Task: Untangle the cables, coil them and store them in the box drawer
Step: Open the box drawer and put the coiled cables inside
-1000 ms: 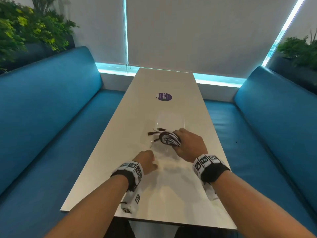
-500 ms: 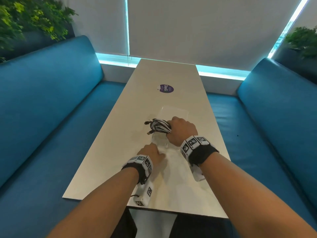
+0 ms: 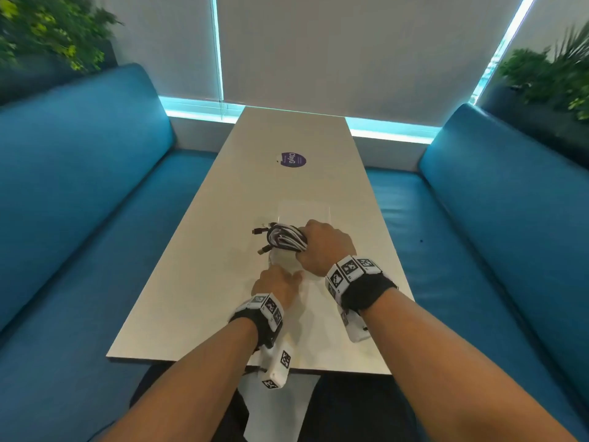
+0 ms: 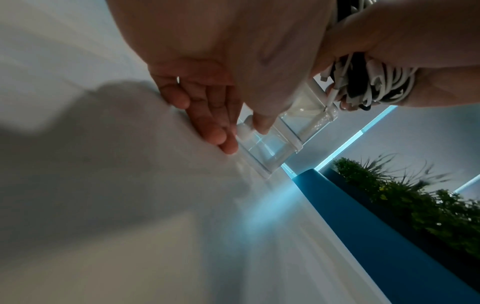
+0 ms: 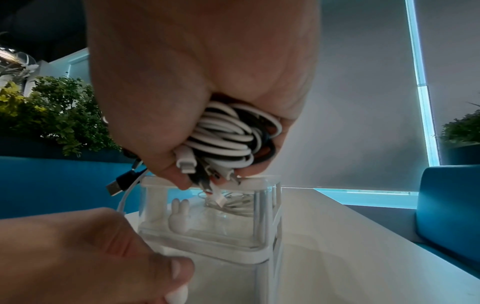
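Round purple sticker (image 3: pixel 293 159): "ClayG" | long white counter (image 3: pixel 204 282), blue benches (image 3: pixel 79 186) beside | right hand (image 3: pixel 323 245) fingers clutch black-and-white coiled cables (image 3: pixel 285 239) above clear plastic drawer box (image 5: pixel 207 226) | left hand (image 3: pixel 277 283) fingers pinch its knob.

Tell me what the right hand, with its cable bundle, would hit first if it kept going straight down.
Most likely the top of the clear drawer box: the right hand holds the coiled cables just above it, perhaps already touching.
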The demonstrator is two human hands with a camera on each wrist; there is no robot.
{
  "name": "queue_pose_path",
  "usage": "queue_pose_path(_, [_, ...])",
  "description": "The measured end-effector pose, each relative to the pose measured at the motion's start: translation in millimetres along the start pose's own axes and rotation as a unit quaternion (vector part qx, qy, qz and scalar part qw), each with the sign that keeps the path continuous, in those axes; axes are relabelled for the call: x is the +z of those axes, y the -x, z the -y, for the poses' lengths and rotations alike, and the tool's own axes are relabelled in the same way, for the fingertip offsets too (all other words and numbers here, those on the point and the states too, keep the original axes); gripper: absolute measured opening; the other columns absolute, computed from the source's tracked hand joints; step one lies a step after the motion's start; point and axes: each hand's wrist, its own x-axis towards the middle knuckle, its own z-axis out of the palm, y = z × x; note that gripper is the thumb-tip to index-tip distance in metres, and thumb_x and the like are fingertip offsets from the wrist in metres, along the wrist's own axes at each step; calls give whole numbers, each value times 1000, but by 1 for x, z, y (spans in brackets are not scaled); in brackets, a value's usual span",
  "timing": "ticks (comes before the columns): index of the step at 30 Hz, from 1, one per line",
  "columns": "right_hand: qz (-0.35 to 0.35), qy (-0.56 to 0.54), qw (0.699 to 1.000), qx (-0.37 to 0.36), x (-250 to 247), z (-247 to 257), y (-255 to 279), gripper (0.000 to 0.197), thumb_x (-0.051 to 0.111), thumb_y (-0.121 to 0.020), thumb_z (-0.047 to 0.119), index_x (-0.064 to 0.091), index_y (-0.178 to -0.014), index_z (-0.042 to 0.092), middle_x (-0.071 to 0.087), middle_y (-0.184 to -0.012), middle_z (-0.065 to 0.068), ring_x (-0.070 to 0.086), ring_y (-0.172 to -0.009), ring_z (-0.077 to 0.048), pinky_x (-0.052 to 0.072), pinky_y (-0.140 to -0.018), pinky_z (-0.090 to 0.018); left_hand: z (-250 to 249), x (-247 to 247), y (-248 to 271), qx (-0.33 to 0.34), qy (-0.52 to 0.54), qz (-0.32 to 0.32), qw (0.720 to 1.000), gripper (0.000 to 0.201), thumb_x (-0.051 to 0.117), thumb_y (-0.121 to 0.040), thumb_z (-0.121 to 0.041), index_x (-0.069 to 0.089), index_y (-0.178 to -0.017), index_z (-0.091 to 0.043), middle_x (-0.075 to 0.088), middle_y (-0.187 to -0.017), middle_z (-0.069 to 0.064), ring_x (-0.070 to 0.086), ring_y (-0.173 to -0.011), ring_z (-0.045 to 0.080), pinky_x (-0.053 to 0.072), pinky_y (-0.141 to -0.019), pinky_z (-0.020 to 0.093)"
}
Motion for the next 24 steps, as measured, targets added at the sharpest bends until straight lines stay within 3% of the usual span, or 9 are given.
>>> queue_pose_path(3, [0, -2, 1000, 7, 0, 0, 1, 17, 62, -79, 31, 62, -96, 30, 57, -94, 6, 61, -79, -22, 46, -67, -32, -1, -4, 4, -7, 19, 19, 1000, 47, 51, -91, -53, 69, -78, -12, 71, -81, 6, 66, -73, 27, 51, -71, 31])
queue_pose_path(6, [-1, -5, 1000, 5, 2, 0, 1, 19, 61, -78, 32, 63, -97, 31, 56, -96, 7, 61, -81, -22, 45, -66, -31, -2, -7, 7, -36, 49, 22, 998, 55, 44, -79, -58, 73, -81, -12, 73, -82, 6, 68, -74, 26, 56, -81, 36])
queue_pose_path(13, [1, -5, 1000, 5, 2, -3, 1, 22, 61, -79, 32, 63, -101, 31, 57, -100, 5, 61, -85, -25, 42, -68, -31, 6, -10, -2, -63, 65, 17, 996, 78, 37, -65, -72, 73, -97, -11, 73, -77, 4, 68, -67, 22, 50, -65, 28])
queue_pose_path(16, [-1, -7, 1000, 5, 2, -3, 1, 23, 61, -80, 33, 63, -103, 31, 57, -101, 5, 62, -87, -25, 42, -68, -31, 6, -21, -1, -71, 72, 0, 995, 60, 50, -77, -65, 74, -95, -13, 74, -79, 5, 68, -65, 22, 48, -58, 26])
queue_pose_path(18, [-1, -9, 1000, 6, 2, -2, 0, 22, 61, -80, 34, 63, -102, 32, 56, -100, 6, 63, -86, -24, 43, -68, -32, 3, -25, -3, -87, 109, 19, 990, 46, 60, -85, -50, 74, -82, -7, 75, -75, 8, 67, -61, 23, 58, -64, 32])
queue_pose_path(20, [0, -8, 1000, 8, 2, -2, 1, 23, 61, -80, 34, 63, -103, 32, 56, -101, 6, 62, -87, -24, 44, -69, -32, 1, -27, -4, -108, 142, 45, 983, 38, 65, -83, -40, 70, -71, -4, 73, -69, 8, 64, -57, 23, 62, -71, 36])
queue_pose_path(22, [0, -4, 1000, 6, 2, -2, 2, 23, 61, -81, 33, 64, -104, 31, 56, -102, 6, 62, -88, -24, 42, -68, -32, 2, -35, -2, -119, 122, 64, 983, 37, 70, -79, -44, 67, -75, -7, 70, -71, 7, 58, -55, 20, 54, -59, 28])
queue_pose_path(24, [-3, 1, 1000, 3, 3, -2, 2, 24, 61, -81, 33, 64, -104, 32, 56, -102, 7, 62, -86, -24, 41, -67, -31, 6, -46, -2, -115, 60, 68, 989, 47, 75, -73, -54, 64, -87, -10, 68, -86, 8, 58, -64, 21, 45, -59, 26])
